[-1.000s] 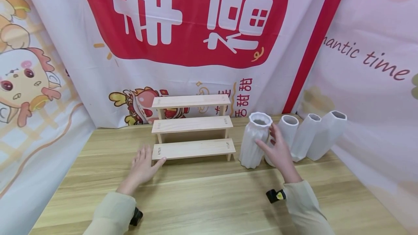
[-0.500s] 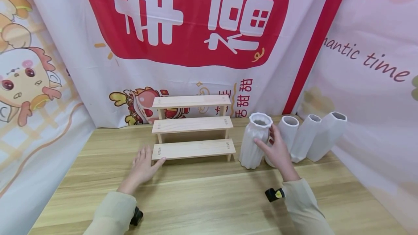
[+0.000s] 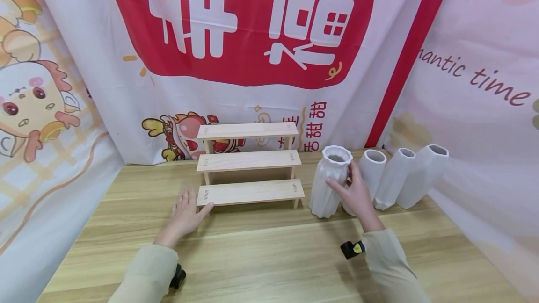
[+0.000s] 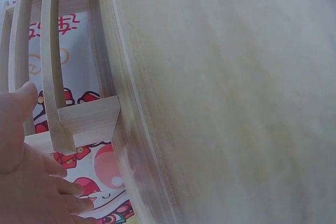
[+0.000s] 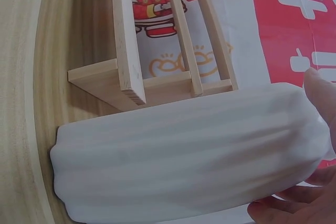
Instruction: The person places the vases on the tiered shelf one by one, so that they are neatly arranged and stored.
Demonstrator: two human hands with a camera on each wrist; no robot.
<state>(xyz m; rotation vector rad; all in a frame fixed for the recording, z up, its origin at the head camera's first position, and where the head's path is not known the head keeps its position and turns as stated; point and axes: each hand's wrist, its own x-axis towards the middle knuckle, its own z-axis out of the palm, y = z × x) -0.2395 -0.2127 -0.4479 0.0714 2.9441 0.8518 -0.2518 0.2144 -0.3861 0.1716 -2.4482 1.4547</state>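
A white fluted vase [image 3: 326, 188] with a scalloped rim stands on the table, right of a three-tier wooden display stand [image 3: 250, 192]. My right hand [image 3: 358, 198] grips its upper right side, thumb in front and fingers curled behind. In the right wrist view the vase [image 5: 178, 156] spans the lower half, fingers [image 5: 273, 213] at its neck end. My left hand [image 3: 185, 214] is at the stand's left end, fingers extended and thumb over the lowest board's front corner. The left wrist view shows this hand [image 4: 26, 182] beside the stand's end [image 4: 94, 121].
Three more white vases stand in a row right of the gripped one: a round-mouthed one [image 3: 371, 174], a slim faceted one [image 3: 395, 179] and a wide angular one [image 3: 423, 176]. A printed cloth [image 3: 248, 99] hangs behind the wooden table [image 3: 269, 256]; more cloth hangs at both sides.
The right wrist has shifted slightly left, and the thumb sits a little further across the vase. Vase, stand and left hand look much the same.
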